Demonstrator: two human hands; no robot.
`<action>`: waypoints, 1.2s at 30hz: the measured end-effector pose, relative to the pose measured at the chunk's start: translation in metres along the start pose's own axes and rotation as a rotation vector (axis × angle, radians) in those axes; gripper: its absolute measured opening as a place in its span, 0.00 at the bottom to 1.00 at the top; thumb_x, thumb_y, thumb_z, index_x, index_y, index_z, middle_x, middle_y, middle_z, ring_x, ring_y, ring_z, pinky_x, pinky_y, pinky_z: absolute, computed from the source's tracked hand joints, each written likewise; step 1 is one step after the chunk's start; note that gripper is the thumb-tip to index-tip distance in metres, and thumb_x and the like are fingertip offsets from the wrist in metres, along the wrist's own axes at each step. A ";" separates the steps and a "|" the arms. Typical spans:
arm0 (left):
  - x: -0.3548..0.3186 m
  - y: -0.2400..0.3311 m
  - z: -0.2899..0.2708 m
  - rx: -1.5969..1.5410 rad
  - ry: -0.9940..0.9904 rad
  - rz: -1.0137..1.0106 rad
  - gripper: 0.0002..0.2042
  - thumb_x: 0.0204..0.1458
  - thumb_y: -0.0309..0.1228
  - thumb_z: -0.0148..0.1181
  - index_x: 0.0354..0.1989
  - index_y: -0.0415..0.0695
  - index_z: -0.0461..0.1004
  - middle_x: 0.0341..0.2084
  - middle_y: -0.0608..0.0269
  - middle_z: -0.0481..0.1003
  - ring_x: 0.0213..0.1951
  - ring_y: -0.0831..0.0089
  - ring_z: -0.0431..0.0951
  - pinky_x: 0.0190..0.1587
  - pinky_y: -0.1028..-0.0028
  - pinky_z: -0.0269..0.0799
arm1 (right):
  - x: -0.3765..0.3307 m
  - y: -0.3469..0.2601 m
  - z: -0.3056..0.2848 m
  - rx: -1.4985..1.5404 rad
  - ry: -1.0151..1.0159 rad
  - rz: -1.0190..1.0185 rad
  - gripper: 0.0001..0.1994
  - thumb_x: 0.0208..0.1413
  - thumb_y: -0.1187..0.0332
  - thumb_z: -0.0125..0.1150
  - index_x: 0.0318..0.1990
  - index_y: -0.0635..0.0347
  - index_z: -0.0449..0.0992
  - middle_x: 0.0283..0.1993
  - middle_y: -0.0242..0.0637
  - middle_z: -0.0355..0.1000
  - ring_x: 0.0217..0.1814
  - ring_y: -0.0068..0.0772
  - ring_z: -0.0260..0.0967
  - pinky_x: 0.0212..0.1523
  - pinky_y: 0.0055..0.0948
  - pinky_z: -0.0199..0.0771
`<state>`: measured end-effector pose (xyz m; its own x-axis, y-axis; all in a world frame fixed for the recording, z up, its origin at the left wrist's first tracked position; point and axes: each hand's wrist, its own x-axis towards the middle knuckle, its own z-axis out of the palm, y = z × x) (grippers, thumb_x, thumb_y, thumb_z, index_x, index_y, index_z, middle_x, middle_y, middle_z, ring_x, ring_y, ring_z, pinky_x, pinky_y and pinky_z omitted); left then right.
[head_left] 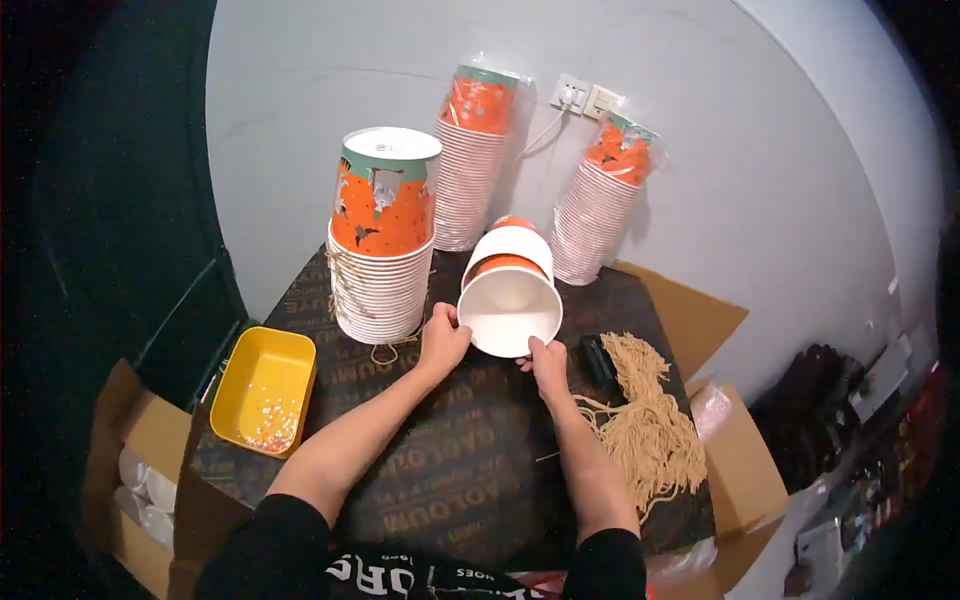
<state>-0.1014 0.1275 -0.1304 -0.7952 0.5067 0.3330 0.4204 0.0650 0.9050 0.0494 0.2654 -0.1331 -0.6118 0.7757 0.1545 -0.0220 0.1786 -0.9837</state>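
A paper bucket (511,311) is tipped toward me at the middle of the table, its white inside facing me. My left hand (445,340) grips its rim at the left side. My right hand (546,364) has thumb and fingers closed on the rim at the lower right. Right behind it lies another paper bucket (516,241) with a white rim and orange outside; I cannot tell whether the two touch. Left of them stands a tall stack of upturned orange-and-green buckets (382,230), with cord loops along their rims. A bundle of tan cords (650,440) lies by my right forearm.
Two more bucket stacks in clear plastic, one (468,170) at the back and one (598,205) at the right, stand near the wall. A yellow bin (237,392) holds small pale beads. Cardboard boxes (150,430) flank the dark table. A black object (597,362) lies beside the cords.
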 end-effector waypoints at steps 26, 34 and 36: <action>-0.102 0.064 -0.120 -0.126 -0.170 0.251 0.57 0.35 0.40 0.71 0.69 0.33 0.36 0.67 0.39 0.46 0.68 0.52 0.49 0.69 0.61 0.46 | -0.131 -0.067 0.030 0.434 -0.391 0.267 0.18 0.59 0.60 0.46 0.32 0.71 0.74 0.20 0.38 0.70 0.19 0.28 0.68 0.19 0.26 0.66; -0.118 0.065 -0.116 0.358 0.171 0.565 0.62 0.27 0.47 0.75 0.68 0.36 0.40 0.64 0.34 0.45 0.65 0.39 0.48 0.65 0.47 0.43 | -0.139 -0.070 0.033 -0.152 -0.386 0.433 0.25 0.64 0.52 0.45 0.24 0.66 0.71 0.19 0.33 0.68 0.19 0.24 0.66 0.19 0.25 0.65; -0.123 0.069 -0.114 0.444 0.204 0.541 0.61 0.25 0.48 0.75 0.68 0.38 0.40 0.63 0.34 0.45 0.64 0.38 0.48 0.64 0.46 0.43 | -0.148 -0.070 0.033 0.087 -0.344 0.002 0.18 0.66 0.60 0.45 0.26 0.62 0.70 0.22 0.33 0.69 0.23 0.23 0.67 0.25 0.22 0.66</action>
<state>-0.0240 -0.0288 -0.0788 -0.4738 0.3990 0.7851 0.8807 0.2153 0.4220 0.1155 0.1186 -0.0903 -0.8421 0.5240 0.1273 -0.0789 0.1138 -0.9904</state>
